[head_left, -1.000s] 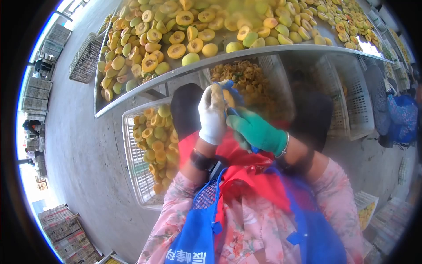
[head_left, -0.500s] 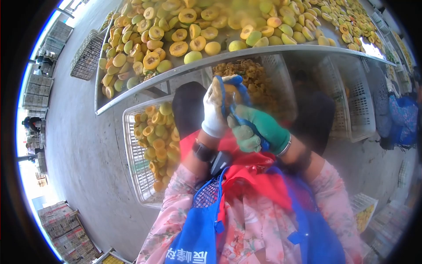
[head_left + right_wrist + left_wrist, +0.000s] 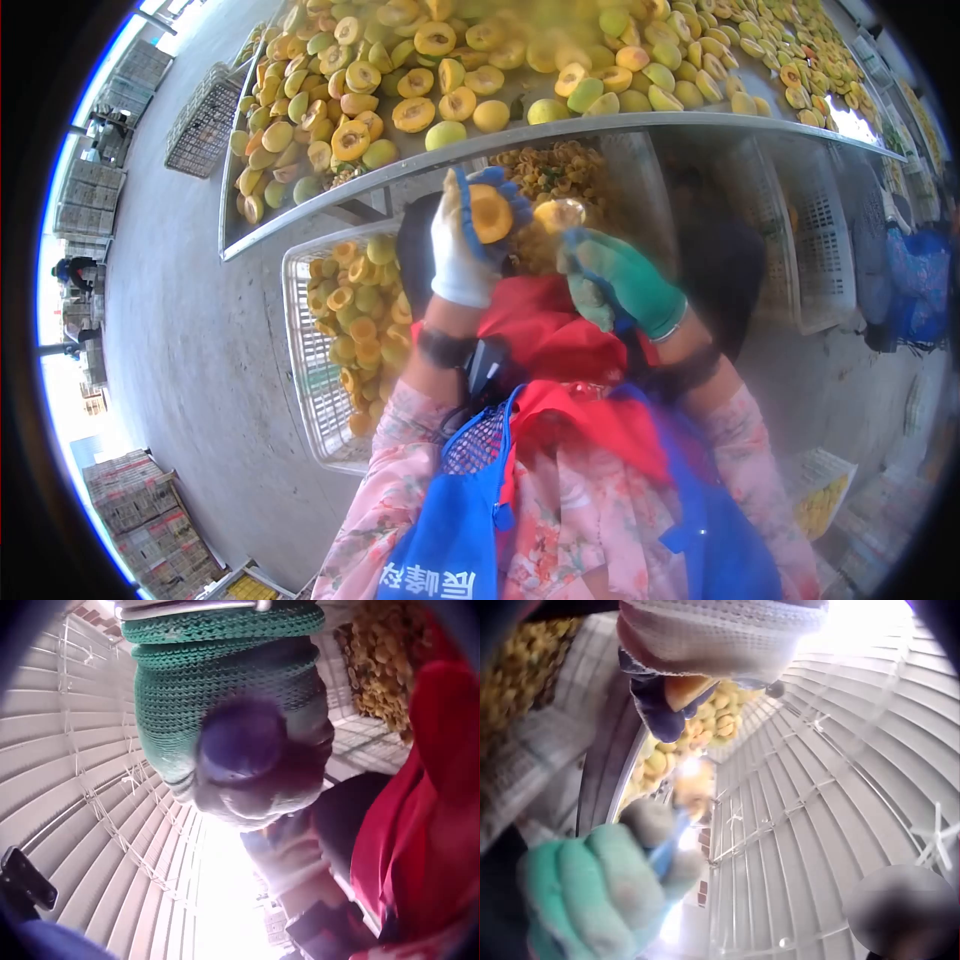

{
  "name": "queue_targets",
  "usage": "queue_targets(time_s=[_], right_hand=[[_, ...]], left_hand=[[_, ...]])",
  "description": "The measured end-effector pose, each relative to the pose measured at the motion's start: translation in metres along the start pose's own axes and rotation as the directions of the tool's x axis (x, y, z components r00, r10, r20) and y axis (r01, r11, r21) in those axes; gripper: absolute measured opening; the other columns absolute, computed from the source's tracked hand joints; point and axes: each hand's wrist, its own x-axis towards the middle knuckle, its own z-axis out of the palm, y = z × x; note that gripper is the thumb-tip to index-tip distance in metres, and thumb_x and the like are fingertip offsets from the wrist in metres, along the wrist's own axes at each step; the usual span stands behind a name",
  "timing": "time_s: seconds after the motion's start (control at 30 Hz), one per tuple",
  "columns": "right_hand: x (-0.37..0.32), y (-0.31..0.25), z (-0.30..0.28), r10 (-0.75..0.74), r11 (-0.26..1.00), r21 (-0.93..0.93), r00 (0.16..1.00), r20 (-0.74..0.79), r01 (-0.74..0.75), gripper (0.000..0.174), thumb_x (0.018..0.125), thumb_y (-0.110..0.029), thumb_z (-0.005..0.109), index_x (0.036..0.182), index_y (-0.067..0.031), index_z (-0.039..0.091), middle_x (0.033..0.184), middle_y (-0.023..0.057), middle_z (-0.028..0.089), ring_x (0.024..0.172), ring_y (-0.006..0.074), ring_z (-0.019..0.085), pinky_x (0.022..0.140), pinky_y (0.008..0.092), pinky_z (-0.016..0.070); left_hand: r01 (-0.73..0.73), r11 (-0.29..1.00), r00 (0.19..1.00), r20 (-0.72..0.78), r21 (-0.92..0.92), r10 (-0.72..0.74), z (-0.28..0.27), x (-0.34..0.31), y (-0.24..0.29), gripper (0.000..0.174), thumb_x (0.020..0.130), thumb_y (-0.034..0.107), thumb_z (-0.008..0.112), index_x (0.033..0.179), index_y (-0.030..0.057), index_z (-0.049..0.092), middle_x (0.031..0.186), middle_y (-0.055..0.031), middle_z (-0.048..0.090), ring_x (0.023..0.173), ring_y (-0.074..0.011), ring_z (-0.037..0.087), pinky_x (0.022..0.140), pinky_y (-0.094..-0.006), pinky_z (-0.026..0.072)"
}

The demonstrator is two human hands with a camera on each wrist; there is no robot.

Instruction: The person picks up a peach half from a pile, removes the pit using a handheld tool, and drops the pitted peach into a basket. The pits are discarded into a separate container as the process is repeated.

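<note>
One halved yellow fruit is gripped in a white-and-blue-gloved left hand, one blue-handled tool in a green-gloved right hand, fingers clamped on both, open room between, near the metal-edged table

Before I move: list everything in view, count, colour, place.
Halved fruit: one, yellow, left hand.
Handled tool: one, blue, right hand.
Blurred fruit-like piece: one, orange, beyond right hand.
Metal-rimmed table: one, grey, upper head view.
Halved round fruits: many, yellow and green, on table.
Slatted plastic crate: one, white, left below table.
Curled scraps: many, brownish, under table.
Other crates: several, grey, edges.
Background people: several, mixed clothing, edges.
Ribbed roof: one, whitish, wrist views.
Left hand: one, white-blue glove, centre.
Right hand: one, green glove, centre.
</note>
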Motion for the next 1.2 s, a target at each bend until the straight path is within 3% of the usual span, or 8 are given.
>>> queue_targets(time_s=[0.2,0.27,0.33,0.47,0.63,0.83,1.03,1.2], right_hand=[[0.024,0.057,-0.092,-0.222,0.518,-0.851,0.947,-0.232,-0.088,0.04,0.099,-0.032,0.057,0.12,0.001,0.053,0.082,0.016,0.068,0.061,0.0263,0.065,0.058,0.0389,0.0526],[0.051,0.129,-0.18,-0.12,-0.11,-0.975,0.977,-0.178,-0.191,0.046,0.098,-0.035,0.056,0.123,0.003,0.053,0.089,0.023,0.071,0.072,0.0382,0.07,0.066,0.0472,0.0545],[0.039,0.087,-0.133,-0.114,0.079,-0.967,0.962,-0.249,-0.241,0.048,0.097,-0.037,0.055,0.122,0.0044,0.054,0.094,0.0272,0.07,0.084,0.0455,0.068,0.075,0.0515,0.0535],[0.032,0.042,-0.084,-0.082,0.241,-0.908,0.925,-0.37,-0.342,0.047,0.096,-0.039,0.057,0.118,0.0032,0.056,0.097,0.0299,0.069,0.096,0.0472,0.066,0.083,0.0514,0.0524],[0.023,0.048,-0.094,-0.293,0.369,-0.921,0.924,-0.245,-0.127,0.049,0.096,-0.041,0.059,0.121,0.0013,0.054,0.089,0.0284,0.069,0.088,0.0472,0.067,0.077,0.0516,0.0523],[0.012,0.033,-0.08,-0.305,0.411,-0.86,0.844,-0.442,-0.302,0.045,0.095,-0.037,0.057,0.12,0.001,0.056,0.097,0.0286,0.069,0.095,0.0433,0.068,0.081,0.0498,0.0529],[0.018,0.058,-0.178,0.076,-0.147,-0.95,0.955,-0.288,-0.275,0.047,0.094,-0.034,0.054,0.126,-0.0002,0.057,0.11,0.0268,0.069,0.106,0.0399,0.067,0.092,0.0477,0.0519],[0.003,0.081,-0.23,-0.034,-0.312,-0.896,0.946,-0.323,-0.317,0.04,0.096,-0.037,0.052,0.117,-0.0077,0.069,0.115,0.0203,0.07,0.108,0.0359,0.067,0.092,0.0456,0.0527]], left_hand=[[-0.349,0.628,0.855,-0.038,0.696,0.517,-0.075,-0.044,0.109,0.037,0.105,0.031,0.054,0.122,-0.0017,0.063,0.107,-0.0136,0.069,0.091,-0.0225,0.069,0.082,-0.037,0.0578],[-0.159,-0.115,0.749,0.195,0.981,0.633,-0.086,-0.048,0.13,0.04,0.097,0.025,0.065,0.126,-0.0017,0.062,0.115,-0.0171,0.068,0.102,-0.0288,0.065,0.09,-0.0367,0.0522],[-0.114,-0.496,0.722,0.415,0.861,0.554,-0.085,-0.038,0.144,0.044,0.093,0.025,0.068,0.127,-0.0013,0.061,0.117,-0.0206,0.067,0.107,-0.0356,0.064,0.094,-0.0401,0.0498],[-0.325,-0.43,0.746,0.508,0.842,0.431,-0.026,0.032,0.142,0.044,0.092,0.027,0.068,0.126,-0.0003,0.062,0.119,-0.022,0.066,0.109,-0.0379,0.063,0.095,-0.0407,0.0491],[0.071,-0.686,0.962,0.13,0.725,0.238,0.007,0.137,0.129,0.061,0.093,0.039,0.064,0.14,0.0034,0.05,0.123,-0.0264,0.064,0.116,-0.0418,0.061,0.099,-0.0469,0.0484],[-0.117,-0.629,0.954,0.262,0.768,0.143,-0.003,0.165,0.134,0.055,0.084,0.029,0.074,0.13,0.0017,0.06,0.123,-0.0242,0.064,0.114,-0.037,0.062,0.095,-0.0426,0.0509],[-0.135,0.529,0.986,0.06,0.838,0.157,0.021,0.085,0.137,0.044,0.087,0.012,0.076,0.127,0.0017,0.061,0.109,-0.0103,0.07,0.092,-0.0218,0.071,0.07,-0.0353,0.0606],[-0.059,0.845,0.988,0.152,0.531,-0.026,0.019,0.028,0.103,0.039,0.092,0.014,0.072,0.125,0.0033,0.054,0.113,-0.011,0.063,0.096,-0.024,0.068,0.081,-0.0436,0.0619]])
